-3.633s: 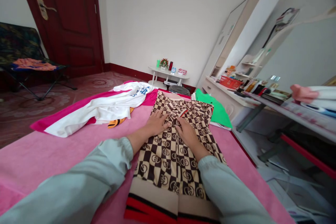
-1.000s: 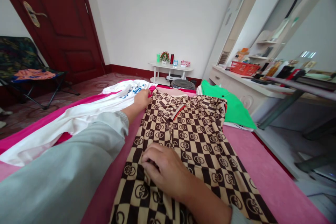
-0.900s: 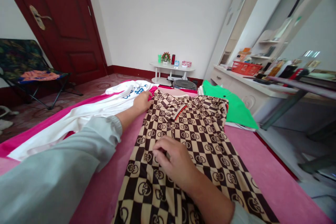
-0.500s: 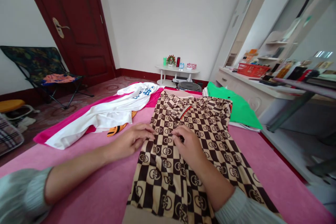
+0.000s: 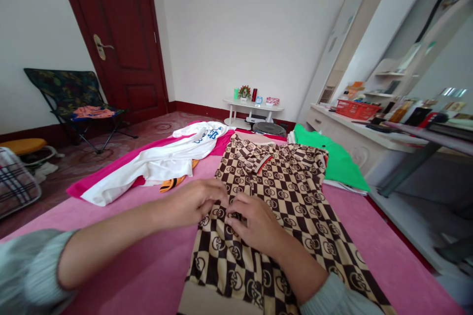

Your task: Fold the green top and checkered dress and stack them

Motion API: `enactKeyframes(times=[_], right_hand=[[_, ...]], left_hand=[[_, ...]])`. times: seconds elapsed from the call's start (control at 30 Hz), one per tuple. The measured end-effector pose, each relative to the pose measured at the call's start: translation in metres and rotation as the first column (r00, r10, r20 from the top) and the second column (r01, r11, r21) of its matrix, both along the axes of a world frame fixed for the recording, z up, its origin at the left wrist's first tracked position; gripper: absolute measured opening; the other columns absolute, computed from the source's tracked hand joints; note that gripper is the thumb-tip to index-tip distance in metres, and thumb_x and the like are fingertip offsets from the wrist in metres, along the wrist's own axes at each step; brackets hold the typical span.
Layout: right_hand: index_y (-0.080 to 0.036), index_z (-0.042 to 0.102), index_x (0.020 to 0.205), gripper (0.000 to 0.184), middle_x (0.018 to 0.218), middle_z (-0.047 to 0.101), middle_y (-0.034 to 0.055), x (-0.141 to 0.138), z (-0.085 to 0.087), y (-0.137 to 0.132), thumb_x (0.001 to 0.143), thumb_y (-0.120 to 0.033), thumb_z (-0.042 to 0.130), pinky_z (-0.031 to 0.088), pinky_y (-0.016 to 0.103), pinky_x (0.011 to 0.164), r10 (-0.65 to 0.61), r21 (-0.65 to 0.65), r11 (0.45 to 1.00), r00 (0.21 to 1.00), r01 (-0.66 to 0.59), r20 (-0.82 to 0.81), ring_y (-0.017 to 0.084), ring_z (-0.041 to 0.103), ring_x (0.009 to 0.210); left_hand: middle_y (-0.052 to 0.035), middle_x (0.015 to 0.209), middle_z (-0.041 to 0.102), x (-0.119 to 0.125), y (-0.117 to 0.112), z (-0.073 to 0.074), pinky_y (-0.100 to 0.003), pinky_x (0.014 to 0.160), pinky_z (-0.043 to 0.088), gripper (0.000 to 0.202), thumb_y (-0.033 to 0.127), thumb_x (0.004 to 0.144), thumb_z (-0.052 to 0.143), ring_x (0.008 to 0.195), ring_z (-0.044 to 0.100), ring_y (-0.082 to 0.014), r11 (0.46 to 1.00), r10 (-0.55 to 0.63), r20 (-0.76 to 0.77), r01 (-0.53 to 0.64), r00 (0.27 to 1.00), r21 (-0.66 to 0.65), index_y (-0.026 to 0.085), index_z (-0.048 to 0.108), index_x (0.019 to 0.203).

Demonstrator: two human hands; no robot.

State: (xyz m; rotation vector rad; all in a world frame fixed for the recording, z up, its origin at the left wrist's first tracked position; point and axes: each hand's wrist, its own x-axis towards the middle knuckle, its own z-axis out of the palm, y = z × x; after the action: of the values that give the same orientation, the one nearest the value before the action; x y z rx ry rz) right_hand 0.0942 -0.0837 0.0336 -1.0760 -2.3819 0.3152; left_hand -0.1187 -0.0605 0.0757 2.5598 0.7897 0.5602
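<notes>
A brown-and-beige checked shirt (image 5: 291, 192) with a striped collar lies spread on the pink bed cover (image 5: 148, 251). My left hand (image 5: 192, 200) rests at the shirt's left edge, fingers curled and pinching the cloth. My right hand (image 5: 254, 222) lies on the shirt's middle right beside it, fingers bent and gripping a fold of the fabric. The two hands almost touch.
A white garment (image 5: 158, 162) and an orange striped piece (image 5: 173, 183) lie to the left on a magenta sheet. A green garment (image 5: 332, 155) lies at the right. Beyond stand a small white table (image 5: 254, 106), a dresser with a red basket (image 5: 356, 109), a folding chair (image 5: 77, 103) and a dark red door (image 5: 121, 34).
My left hand has come back from the shirt's far shoulder to its left edge near me. Both hands have drawn together on the shirt's middle. The view has swung left.
</notes>
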Motion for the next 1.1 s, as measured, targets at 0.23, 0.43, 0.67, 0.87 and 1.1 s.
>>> enactKeyframes(times=[0.23,0.43,0.67,0.87,1.1], right_hand=[[-0.023,0.068,0.093,0.014,0.091,0.059,-0.0001,0.005,-0.004,0.003,0.080,-0.018,0.063,0.042,0.027,0.076,-0.007,-0.067,0.998,0.998,0.003,-0.060,0.014,0.055,0.081],[-0.022,0.069,0.091,0.014,0.087,0.060,-0.0001,0.008,-0.008,0.006,0.082,-0.015,0.060,0.042,0.025,0.076,-0.002,-0.107,0.994,0.982,-0.019,-0.188,0.012,0.057,0.080],[-0.021,0.065,0.094,0.017,0.092,0.062,0.0030,0.023,-0.005,0.019,0.085,-0.014,0.051,0.046,0.029,0.078,-0.210,-0.026,0.976,0.910,0.215,-0.357,0.015,0.058,0.084],[-0.015,0.051,0.120,0.042,0.124,0.051,0.0138,0.114,0.018,0.072,0.080,-0.028,0.052,0.041,0.040,0.096,-0.662,0.168,0.549,0.549,0.819,-0.510,0.026,0.047,0.115],[-0.010,0.063,0.106,0.044,0.099,0.065,0.0179,0.205,0.027,0.122,0.067,-0.030,0.066,0.045,0.040,0.081,-0.907,0.019,0.412,0.412,0.911,-0.088,0.031,0.059,0.096]], left_hand=[[-0.0100,0.145,0.043,0.075,0.092,-0.029,-0.036,0.112,0.029,0.053,0.030,0.090,0.043,0.135,0.035,-0.0235,0.966,0.256,-0.004,-0.256,0.967,0.021,0.014,0.040,0.141],[-0.0071,0.150,0.033,0.100,0.125,-0.068,-0.044,0.113,0.022,0.052,0.047,0.094,0.036,0.139,0.028,-0.0252,0.955,0.286,-0.102,-0.274,0.953,0.116,0.022,0.043,0.139],[-0.0043,0.154,0.027,0.099,0.122,-0.081,-0.047,0.114,0.016,0.056,0.053,0.094,0.031,0.142,0.020,-0.0265,0.953,0.278,-0.161,-0.251,0.947,0.169,0.029,0.035,0.144],[-0.0025,0.153,0.028,0.101,0.122,-0.081,-0.049,0.114,0.015,0.059,0.059,0.092,0.027,0.141,0.020,-0.0270,0.954,0.283,-0.118,-0.266,0.952,0.139,0.032,0.035,0.143],[-0.0050,0.153,0.029,0.100,0.121,-0.080,-0.051,0.113,0.018,0.058,0.057,0.092,0.029,0.141,0.021,-0.0281,0.951,0.295,-0.112,-0.279,0.949,0.136,0.029,0.037,0.143]])
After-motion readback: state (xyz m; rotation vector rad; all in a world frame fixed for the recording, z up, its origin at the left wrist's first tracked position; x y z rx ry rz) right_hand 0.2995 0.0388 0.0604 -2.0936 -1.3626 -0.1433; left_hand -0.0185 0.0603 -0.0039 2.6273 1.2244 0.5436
